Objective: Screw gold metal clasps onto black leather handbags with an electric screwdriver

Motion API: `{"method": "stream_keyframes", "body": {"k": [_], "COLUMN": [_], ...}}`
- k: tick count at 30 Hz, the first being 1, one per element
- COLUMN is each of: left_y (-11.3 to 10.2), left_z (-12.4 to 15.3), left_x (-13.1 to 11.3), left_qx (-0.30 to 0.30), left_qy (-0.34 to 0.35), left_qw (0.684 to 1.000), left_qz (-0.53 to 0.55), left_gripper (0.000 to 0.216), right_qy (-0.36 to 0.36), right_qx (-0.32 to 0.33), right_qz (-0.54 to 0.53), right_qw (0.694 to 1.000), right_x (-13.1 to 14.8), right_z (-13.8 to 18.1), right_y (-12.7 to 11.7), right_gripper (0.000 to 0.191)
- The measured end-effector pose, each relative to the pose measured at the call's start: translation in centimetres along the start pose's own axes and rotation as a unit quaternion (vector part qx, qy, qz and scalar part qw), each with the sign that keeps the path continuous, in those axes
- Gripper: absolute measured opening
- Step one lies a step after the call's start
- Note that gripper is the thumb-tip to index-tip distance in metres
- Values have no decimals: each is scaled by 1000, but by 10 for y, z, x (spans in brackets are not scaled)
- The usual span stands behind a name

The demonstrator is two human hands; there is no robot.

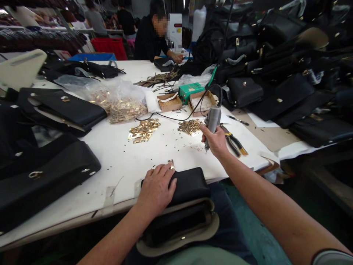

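Observation:
My left hand (157,186) lies on a black handbag (190,187) at the table's near edge, fingers closed over it and pinching a small gold metal fitting (171,164) against the bag's top. My right hand (215,140) is wrapped around a grey corded electric screwdriver (213,119), held upright with its tip just above the white table (132,158). Two heaps of gold fittings, one (143,130) left and one (189,126) by the tool, lie beyond my hands.
Black bags (44,173) crowd the left side and pile high (275,55) at the right. Plastic bags of hardware (121,101), small cardboard boxes (169,102), a green box (190,90) and yellow-handled pliers (234,141) sit mid-table. A person (151,36) works at the far end.

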State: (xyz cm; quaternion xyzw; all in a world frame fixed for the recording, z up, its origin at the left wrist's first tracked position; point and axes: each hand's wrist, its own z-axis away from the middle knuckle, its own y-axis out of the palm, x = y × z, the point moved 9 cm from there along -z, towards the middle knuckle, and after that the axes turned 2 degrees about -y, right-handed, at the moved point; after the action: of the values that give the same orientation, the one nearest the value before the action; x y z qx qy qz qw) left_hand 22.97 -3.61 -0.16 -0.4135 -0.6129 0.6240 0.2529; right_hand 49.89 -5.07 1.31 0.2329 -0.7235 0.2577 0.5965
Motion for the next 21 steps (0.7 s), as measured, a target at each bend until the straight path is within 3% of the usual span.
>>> {"method": "stream_keyframes", "body": {"k": [4,7,14,17,21], "left_y": [0,0,-7,-8,-8], "left_z": [0,0,4,5,5], "left_x": [1,1,0,0,1], "left_qx": [1,3,-2,2,7], "left_qy": [-1,-3,-14,-19,-20], "left_qw": [1000,1000,999,999,998], "left_qz": [3,6,40,47,51], "left_gripper": [29,29,36,39,38], "right_qy": [2,20,152,194,210], "right_qx": [-3,-18,3,7,12], "right_qz": [1,-64,-293,-334,-340], "right_qw": [1000,998,944,923,917], "right_x": [1,7,12,4,-2], "right_z": [1,5,51,72,85], "right_y": [-1,6,73,95,106], "right_gripper": [41,42,45,46,45]}}
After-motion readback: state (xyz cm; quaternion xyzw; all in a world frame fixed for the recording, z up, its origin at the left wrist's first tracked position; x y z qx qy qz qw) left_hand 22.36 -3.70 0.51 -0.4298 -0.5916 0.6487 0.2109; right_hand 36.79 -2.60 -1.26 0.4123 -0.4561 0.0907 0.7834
